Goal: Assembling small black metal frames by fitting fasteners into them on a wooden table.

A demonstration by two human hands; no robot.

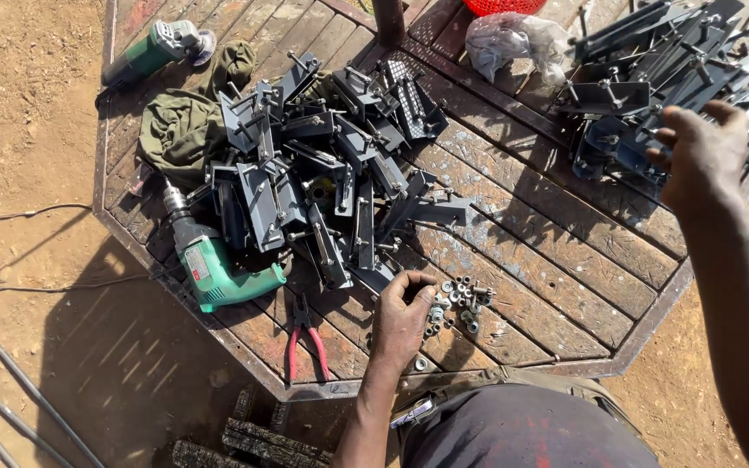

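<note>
Two bare forearms with no sleeves, gloves, watch or rings in sight. The left hand (402, 316) and the right hand (702, 152) are uncovered. At the bottom edge, dark trousers with faint reddish smears, an olive-tan belt around the waist, and a small silvery clip at the waistband.

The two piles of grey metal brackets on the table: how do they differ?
The left pile sprawls wide, untouched by either hand; the right pile is more compact, at the table's far corner, under the right hand. The left hand picks at loose nuts. Both piles hold bolted grey brackets.
</note>
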